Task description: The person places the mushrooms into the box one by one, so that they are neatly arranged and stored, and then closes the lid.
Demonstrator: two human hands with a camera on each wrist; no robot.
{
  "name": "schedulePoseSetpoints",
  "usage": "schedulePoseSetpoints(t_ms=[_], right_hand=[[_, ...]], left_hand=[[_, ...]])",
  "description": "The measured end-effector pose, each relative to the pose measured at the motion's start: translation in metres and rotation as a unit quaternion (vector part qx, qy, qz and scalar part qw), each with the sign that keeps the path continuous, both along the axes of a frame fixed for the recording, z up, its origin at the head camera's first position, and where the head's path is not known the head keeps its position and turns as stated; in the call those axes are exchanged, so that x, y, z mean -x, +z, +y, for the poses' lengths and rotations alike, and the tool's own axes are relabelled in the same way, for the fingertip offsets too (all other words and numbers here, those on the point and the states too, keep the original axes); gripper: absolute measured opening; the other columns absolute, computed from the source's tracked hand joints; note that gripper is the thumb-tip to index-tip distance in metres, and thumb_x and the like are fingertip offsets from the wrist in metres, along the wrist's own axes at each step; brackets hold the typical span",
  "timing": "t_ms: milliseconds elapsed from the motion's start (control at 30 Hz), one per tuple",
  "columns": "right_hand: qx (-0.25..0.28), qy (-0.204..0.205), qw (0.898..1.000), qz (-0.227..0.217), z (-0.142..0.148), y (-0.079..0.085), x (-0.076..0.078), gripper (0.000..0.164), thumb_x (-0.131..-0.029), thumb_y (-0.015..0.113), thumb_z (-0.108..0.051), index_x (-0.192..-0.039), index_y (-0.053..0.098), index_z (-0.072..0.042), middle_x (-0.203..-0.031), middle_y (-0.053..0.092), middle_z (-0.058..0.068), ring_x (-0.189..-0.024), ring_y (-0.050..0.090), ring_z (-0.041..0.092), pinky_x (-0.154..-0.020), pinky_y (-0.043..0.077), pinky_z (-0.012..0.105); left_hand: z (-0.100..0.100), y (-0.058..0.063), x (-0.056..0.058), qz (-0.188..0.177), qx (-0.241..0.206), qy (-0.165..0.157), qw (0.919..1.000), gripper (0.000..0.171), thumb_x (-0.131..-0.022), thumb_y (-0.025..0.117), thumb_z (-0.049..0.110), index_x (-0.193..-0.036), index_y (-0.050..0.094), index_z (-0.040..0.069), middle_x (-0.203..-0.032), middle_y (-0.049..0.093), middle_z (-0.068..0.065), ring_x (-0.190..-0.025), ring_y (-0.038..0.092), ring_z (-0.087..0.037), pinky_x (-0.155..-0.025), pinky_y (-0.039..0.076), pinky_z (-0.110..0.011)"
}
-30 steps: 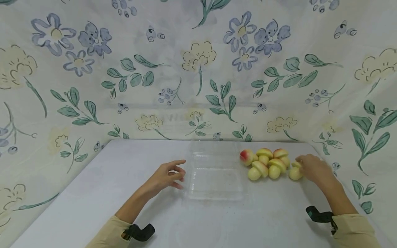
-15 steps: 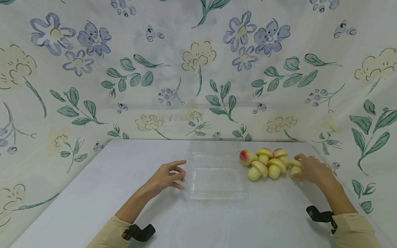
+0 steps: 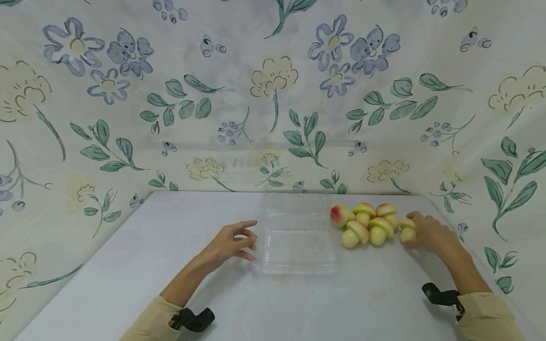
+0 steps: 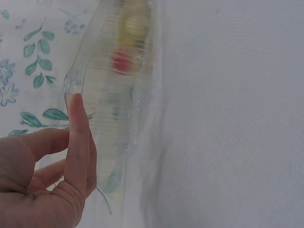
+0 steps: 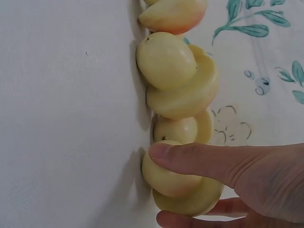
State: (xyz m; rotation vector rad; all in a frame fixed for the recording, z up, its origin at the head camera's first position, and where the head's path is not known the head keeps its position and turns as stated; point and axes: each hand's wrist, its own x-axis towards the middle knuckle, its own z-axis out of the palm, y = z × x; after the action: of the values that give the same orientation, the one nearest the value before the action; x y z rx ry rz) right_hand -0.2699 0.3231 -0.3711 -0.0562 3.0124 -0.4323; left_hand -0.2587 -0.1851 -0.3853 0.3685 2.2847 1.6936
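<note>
A clear plastic box (image 3: 300, 272) with an opened lid lies mid-table. At its left side is my left hand (image 3: 232, 241), fingers loosely bent and holding nothing; in the left wrist view one fingertip meets or overlaps the box's clear edge. Several pale yellow, red-blushed fruits (image 3: 355, 234), mushroom-like with a round part and a curved cap, cluster right of the box. My right hand (image 3: 431, 232) grips the rightmost yellow mushroom-shaped fruit (image 5: 168, 173), thumb on its round part and fingers around the far side. That fruit seems to rest on the table.
The white table (image 3: 273, 308) ends at a floral cloth (image 3: 273, 94) hanging behind it. Black devices (image 3: 194, 319) are strapped to both wrists over beige sleeves.
My right thumb and fingers have closed around the rightmost fruit, which has shifted slightly up and to the right. The left hand and box stay almost still.
</note>
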Motion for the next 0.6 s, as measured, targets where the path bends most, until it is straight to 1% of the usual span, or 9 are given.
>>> schedulePoseSetpoints(t_ms=[133,333,600], right_hand=[[0.003,0.001,1.0,0.001,0.0003,0.0008,-0.0001,0.082,-0.078,0.078,-0.032,-0.139,0.037,0.003,-0.118,0.051,0.037,-0.094,0.054,0.042,-0.071,0.048,0.05],[0.012,-0.001,1.0,-0.003,0.0014,0.0027,-0.0008,0.084,-0.078,0.079,-0.033,-0.141,0.036,0.003,-0.122,0.05,0.037,-0.097,0.054,0.043,-0.071,0.048,0.05],[0.016,0.014,0.999,0.025,0.0049,0.0037,0.0,0.083,-0.077,0.08,-0.033,-0.139,0.038,0.003,-0.12,0.053,0.035,-0.097,0.055,0.041,-0.072,0.049,0.049]], left_hand=[[-0.0004,-0.0008,0.0003,0.0,-0.003,-0.002,1.0,0.062,-0.096,0.06,0.004,-0.151,0.032,0.0,-0.124,0.049,-0.029,-0.091,0.065,-0.02,-0.075,0.064,-0.039],[-0.0013,-0.0012,0.0004,-0.002,-0.006,-0.004,1.0,0.064,-0.095,0.062,0.007,-0.151,0.032,0.001,-0.125,0.049,-0.03,-0.092,0.065,-0.022,-0.075,0.064,-0.039],[-0.0008,-0.0012,0.001,0.0,-0.002,-0.002,1.0,0.063,-0.095,0.061,0.005,-0.152,0.032,0.001,-0.127,0.049,-0.031,-0.09,0.064,-0.019,-0.075,0.064,-0.038]])
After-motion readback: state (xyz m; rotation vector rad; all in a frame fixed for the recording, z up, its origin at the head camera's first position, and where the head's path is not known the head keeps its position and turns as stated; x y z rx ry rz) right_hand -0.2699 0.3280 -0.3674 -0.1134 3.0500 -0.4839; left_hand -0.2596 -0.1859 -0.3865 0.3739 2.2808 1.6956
